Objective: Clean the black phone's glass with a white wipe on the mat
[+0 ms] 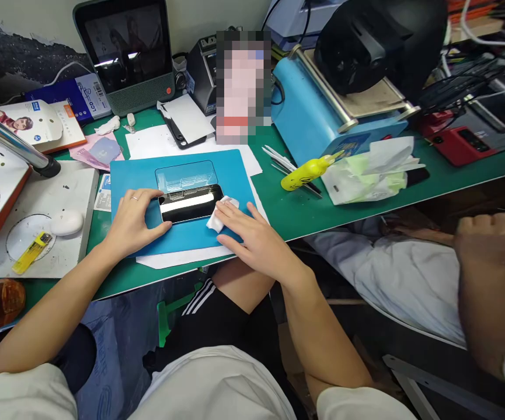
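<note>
A smartphone (191, 205) with a glossy black face lies flat on a blue mat (177, 238), a bright strip of light reflected along it. My left hand (133, 224) grips its left end, thumb at the near corner and fingers at the far corner. At the phone's right end, my right hand (252, 236) presses a folded white tissue (218, 218) under its fingertips. Just behind the phone, a phone outline with white line drawings (186, 175) is printed on the mat. White paper (177, 258) sticks out from under the mat.
To the right are a yellow bottle (302, 175), a tissue pack (361, 181) and a blue machine (317, 111). A lighter (31, 253) and white earbud case (67, 223) lie left on a pale board. A smart display (125, 52) stands behind. Another person's hand (493, 239) is at far right.
</note>
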The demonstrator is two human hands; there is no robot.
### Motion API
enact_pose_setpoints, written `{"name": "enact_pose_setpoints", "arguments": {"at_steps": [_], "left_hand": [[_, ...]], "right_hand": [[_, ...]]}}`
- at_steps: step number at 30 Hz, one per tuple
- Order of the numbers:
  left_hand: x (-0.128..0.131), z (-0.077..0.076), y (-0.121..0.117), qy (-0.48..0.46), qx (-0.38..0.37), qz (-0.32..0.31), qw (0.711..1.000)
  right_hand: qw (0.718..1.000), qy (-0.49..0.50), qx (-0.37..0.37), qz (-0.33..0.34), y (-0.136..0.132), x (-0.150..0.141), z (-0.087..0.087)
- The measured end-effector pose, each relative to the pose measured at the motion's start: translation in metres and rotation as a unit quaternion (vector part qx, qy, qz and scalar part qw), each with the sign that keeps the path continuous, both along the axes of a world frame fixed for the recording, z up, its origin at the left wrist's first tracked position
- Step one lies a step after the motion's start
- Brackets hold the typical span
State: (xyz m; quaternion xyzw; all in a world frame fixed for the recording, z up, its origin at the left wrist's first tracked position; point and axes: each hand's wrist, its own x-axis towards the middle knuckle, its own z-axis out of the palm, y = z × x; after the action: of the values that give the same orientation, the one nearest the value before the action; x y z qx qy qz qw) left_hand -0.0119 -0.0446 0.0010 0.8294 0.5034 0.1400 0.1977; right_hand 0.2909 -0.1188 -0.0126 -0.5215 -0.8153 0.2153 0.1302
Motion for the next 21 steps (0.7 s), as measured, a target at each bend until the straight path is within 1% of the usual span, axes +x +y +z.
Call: {"name": "enact_pose_setpoints", "arguments": {"at_steps": [3,10,16,19,21], "left_hand": [[-0.001,-0.001,0.000,-0.006,0.006,-0.003,1.000],[-0.002,-0.002,0.000,-0.010,0.001,0.002,1.000],[-0.005,-0.005,-0.001,-0.032,-0.013,0.025,0.999],[-0.005,-0.005,-0.003,-0.043,-0.011,0.032,0.999],[-0.004,-0.004,-0.004,-0.061,-0.011,0.051,0.997]], "right_hand": [[1.000,-0.002,0.004,-0.007,0.006,-0.003,-0.001],[0.999,-0.031,0.025,-0.021,0.033,-0.018,-0.004],[0.996,-0.071,0.042,-0.037,0.030,-0.038,-0.002],[0.996,-0.071,0.050,-0.031,0.030,-0.047,-0.003],[0.996,-0.072,0.053,-0.022,0.030,-0.054,-0.005]]}}
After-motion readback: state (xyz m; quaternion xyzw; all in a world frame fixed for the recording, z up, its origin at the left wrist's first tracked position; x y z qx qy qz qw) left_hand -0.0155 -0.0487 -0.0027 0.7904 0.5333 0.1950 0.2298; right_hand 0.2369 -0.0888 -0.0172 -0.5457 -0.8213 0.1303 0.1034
